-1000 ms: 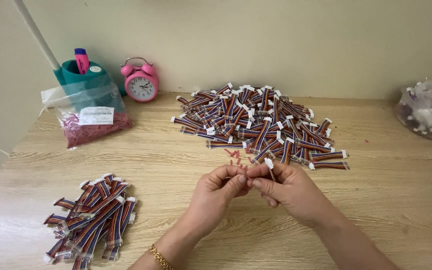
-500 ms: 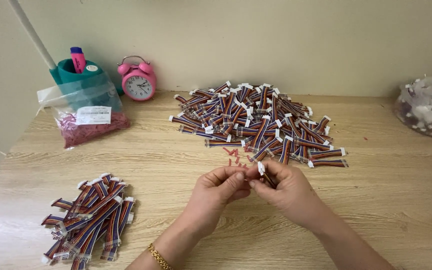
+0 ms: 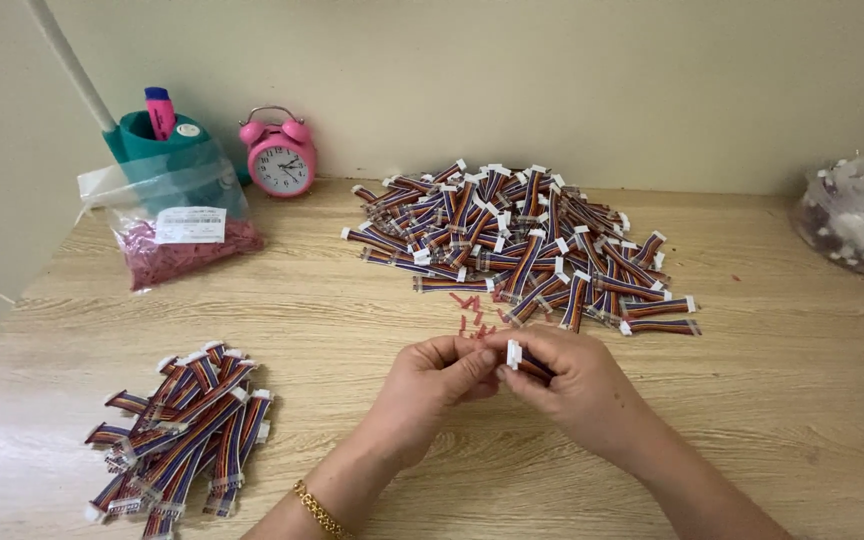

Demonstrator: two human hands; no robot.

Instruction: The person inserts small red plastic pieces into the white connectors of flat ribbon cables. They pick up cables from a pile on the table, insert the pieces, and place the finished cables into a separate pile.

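Note:
My left hand (image 3: 430, 385) and my right hand (image 3: 574, 385) meet over the middle of the wooden table (image 3: 772, 400). Together they pinch one short multicoloured ribbon cable (image 3: 524, 362) with a white connector at its end. The right hand wraps most of the cable; the left fingertips press against the connector end. A few small red pieces (image 3: 472, 312) lie on the table just beyond the fingers. A gold bracelet (image 3: 318, 510) sits on my left wrist.
A big heap of the same cables (image 3: 522, 240) lies behind the hands. A smaller pile of cables (image 3: 184, 435) is at front left. At back left are a clear bag of red bits (image 3: 177, 235), a teal pen holder (image 3: 157, 145) and a pink alarm clock (image 3: 280, 155). A bag of white parts (image 3: 862, 212) sits at far right.
The cable's white connector has dropped lower and turned between my fingers. Both hands stay in the same spot, close together.

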